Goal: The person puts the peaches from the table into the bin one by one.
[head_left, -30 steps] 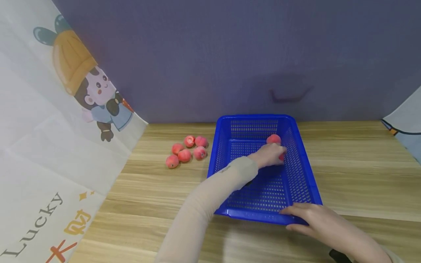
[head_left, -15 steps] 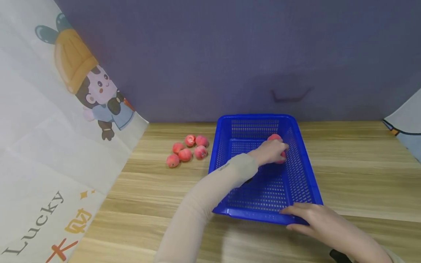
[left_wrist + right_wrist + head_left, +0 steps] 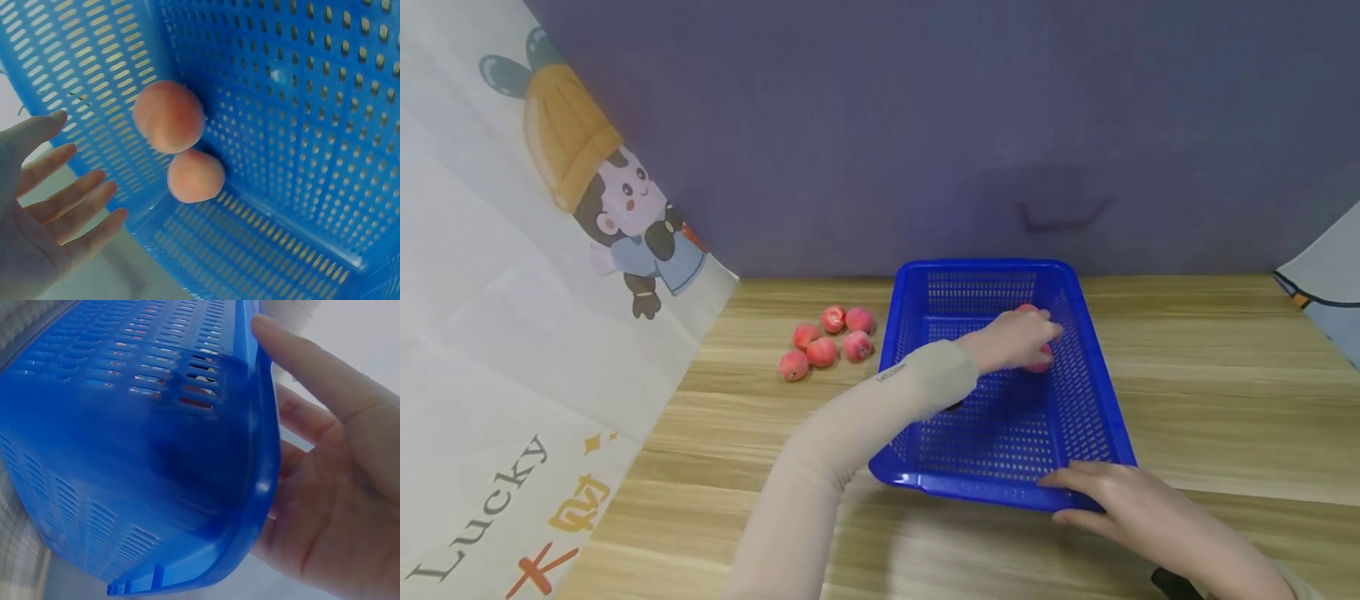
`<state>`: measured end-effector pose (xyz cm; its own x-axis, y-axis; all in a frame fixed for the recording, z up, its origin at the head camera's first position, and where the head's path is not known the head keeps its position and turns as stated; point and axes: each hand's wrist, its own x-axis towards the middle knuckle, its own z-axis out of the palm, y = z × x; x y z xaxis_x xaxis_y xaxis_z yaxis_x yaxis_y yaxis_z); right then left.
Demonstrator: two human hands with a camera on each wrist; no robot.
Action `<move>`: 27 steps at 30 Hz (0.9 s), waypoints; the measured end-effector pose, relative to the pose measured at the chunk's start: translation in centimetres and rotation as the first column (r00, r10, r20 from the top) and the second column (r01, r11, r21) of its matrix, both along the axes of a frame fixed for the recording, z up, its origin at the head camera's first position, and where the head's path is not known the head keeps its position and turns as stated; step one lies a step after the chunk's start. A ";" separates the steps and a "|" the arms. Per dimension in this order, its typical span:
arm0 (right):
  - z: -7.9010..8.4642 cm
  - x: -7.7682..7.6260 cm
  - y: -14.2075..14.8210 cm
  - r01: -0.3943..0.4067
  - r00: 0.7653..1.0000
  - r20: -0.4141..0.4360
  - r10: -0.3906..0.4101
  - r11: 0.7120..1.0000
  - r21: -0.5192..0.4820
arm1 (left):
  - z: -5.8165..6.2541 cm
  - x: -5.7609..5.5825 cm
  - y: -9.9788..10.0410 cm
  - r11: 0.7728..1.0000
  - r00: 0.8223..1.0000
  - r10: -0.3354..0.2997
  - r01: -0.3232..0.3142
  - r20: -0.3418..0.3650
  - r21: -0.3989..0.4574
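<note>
A blue slotted plastic basket [image 3: 985, 492] stands on the table. Inside, against its right wall, lie two peaches, a larger one [image 3: 169, 117] and a smaller one [image 3: 195, 175] touching it. Above them is my left hand [image 3: 1015, 339], covering part of both peaches in the head view. Its fingers [image 3: 78, 190] are spread and hold nothing in the left wrist view, apart from the fruit. My right hand [image 3: 1108, 500] grips the basket's rim [image 3: 270, 456] at the near right corner, thumb on the outer side and fingers over the rim.
Several more peaches [image 3: 822, 352] lie in a loose group on the wood-grain table [image 3: 715, 417], left of the basket. A dark grey panel [image 3: 880, 142] rises right behind the basket. A white sheet with a cartoon figure [image 3: 636, 208] borders the left side.
My left hand has risen slightly off the peaches, and its forearm has swung a little left. The right hand stays at the basket's corner.
</note>
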<state>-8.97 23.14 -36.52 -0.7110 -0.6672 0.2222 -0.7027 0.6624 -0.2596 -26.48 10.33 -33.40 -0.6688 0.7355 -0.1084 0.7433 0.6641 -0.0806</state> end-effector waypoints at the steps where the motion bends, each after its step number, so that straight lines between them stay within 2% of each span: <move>1: 0.0 0.0 0.0 -0.001 1.000 -0.009 0.001 1.000 -0.001 | 0.3 0.1 -0.1 1.000 1.000 -0.006 0.006 -0.006 -0.008; 10: -0.2 0.0 0.0 -0.004 0.997 -0.072 0.003 1.000 -0.013 | 2.4 1.5 -1.0 0.995 0.995 -0.076 0.072 -0.066 -0.072; 15: -0.2 -0.1 0.0 0.000 0.999 -0.037 0.000 1.000 -0.006 | 3.5 2.3 -1.9 0.989 0.988 -0.122 0.113 -0.100 -0.095; 20: -0.2 -0.2 0.0 -0.003 1.000 -0.021 0.003 1.000 -0.003 | 4.6 2.9 -3.0 0.987 0.986 -0.128 0.117 -0.106 -0.111; 27: -0.2 -0.4 0.1 0.001 0.999 0.035 -0.001 1.000 0.004 | 5.5 3.0 -5.2 0.993 0.985 -0.108 0.102 -0.131 -0.056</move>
